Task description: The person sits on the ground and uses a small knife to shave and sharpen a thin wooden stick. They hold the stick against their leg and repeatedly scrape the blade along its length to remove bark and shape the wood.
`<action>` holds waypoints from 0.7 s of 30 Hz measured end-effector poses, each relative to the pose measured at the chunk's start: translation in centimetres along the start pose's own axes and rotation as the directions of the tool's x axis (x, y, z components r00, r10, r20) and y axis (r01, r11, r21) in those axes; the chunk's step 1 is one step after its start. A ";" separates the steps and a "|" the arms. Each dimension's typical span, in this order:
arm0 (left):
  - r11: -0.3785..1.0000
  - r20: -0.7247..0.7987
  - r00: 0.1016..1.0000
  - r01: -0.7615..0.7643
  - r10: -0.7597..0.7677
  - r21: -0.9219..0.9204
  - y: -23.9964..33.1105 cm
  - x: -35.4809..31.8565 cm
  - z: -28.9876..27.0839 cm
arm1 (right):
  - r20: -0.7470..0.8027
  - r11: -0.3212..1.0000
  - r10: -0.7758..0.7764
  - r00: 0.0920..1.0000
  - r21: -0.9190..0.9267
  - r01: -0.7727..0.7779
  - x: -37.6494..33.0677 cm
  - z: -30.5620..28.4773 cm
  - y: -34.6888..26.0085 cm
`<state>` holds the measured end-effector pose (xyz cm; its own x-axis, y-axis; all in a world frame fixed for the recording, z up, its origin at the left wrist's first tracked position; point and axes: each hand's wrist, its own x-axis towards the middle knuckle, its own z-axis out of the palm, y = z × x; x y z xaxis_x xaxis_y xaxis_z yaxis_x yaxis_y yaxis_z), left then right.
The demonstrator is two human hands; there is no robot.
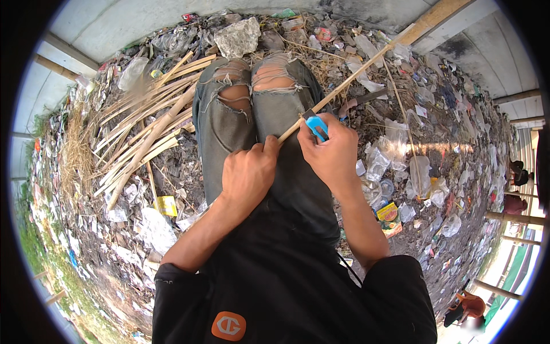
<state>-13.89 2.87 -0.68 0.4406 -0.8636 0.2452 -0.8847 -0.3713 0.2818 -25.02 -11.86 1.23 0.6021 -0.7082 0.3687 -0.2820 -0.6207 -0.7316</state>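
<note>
Gripping tight, the left hand (248, 175) is curled shut around the near end of a long bamboo strip (344, 86), thumb pressed up against it right over the lap. Just beside it, the right hand (329, 152) is closed around a blue-handled knife (316, 126), the handle poking out between thumb and fingers and its dark blade laid against the strip where the two hands almost meet. That strip runs away far and to the right, climbing across the rubbish to the upper right, where it broadens into a pale, thicker length. Underneath both hands lie the person's legs in torn grey jeans (229, 123), knees showing through the rips, stretched out toward the far side. Off to the left, near the left leg, sits a loose pile of split bamboo pieces (146, 135), fanned out and overlapping. All around is littered ground (401, 172), thick with clear plastic bags and wrappers. On the near right lies a yellow and red packet (389, 213), well apart from the hands.
</note>
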 end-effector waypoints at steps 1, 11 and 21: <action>1.000 0.004 1.000 0.001 -0.001 0.003 0.0 0.0 0.1 | 0.005 1.000 -0.011 1.000 0.013 0.011 0.1 0.2 0.2; 0.993 0.055 0.997 0.054 -0.048 -0.103 0.0 0.3 -1.1 | 0.108 0.984 -0.040 0.993 0.175 0.021 0.0 -0.6 1.3; 0.998 0.041 0.999 -0.011 0.014 -0.058 -0.4 0.4 -0.9 | 0.366 0.988 0.145 0.919 -0.099 -0.117 0.2 -3.5 3.4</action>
<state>-13.24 3.00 0.12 0.4217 -0.8820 0.2105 -0.8794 -0.3412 0.3321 -28.49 -15.30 0.80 0.7859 -0.6180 0.0230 -0.4229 -0.5642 -0.7090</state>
